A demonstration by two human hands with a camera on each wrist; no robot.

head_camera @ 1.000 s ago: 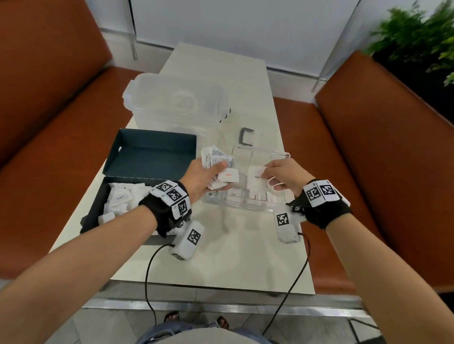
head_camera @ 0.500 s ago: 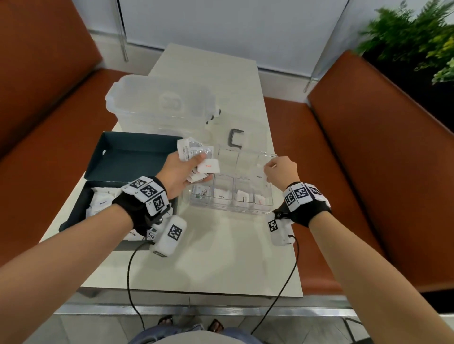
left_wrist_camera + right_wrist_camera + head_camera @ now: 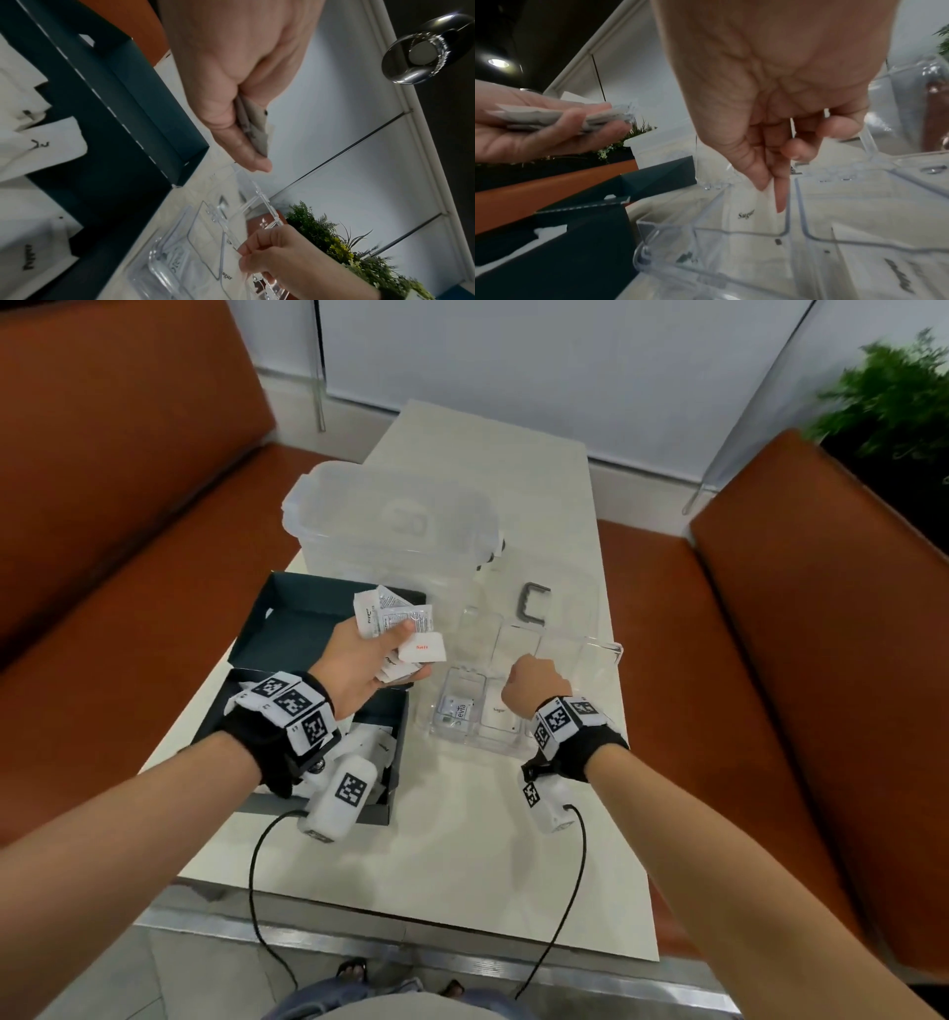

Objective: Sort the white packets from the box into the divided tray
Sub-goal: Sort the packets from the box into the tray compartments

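Down from the divided tray's [image 3: 611,649] far rim came the right hand [image 3: 534,683], pinching the Sugar packet [image 3: 498,719] inside a near compartment, centre frame; just left, the left hand [image 3: 354,665] clutched several white packets [image 3: 393,618].

Rust-brown benches [image 3: 128,480] flank a pale table [image 3: 462,865] before a white wall [image 3: 565,361], with what looks like a plant [image 3: 893,392] beyond.

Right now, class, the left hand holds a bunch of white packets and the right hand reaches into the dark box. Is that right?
No. The right hand reaches into the clear tray, not the dark box, as the head view shows; the rest holds.
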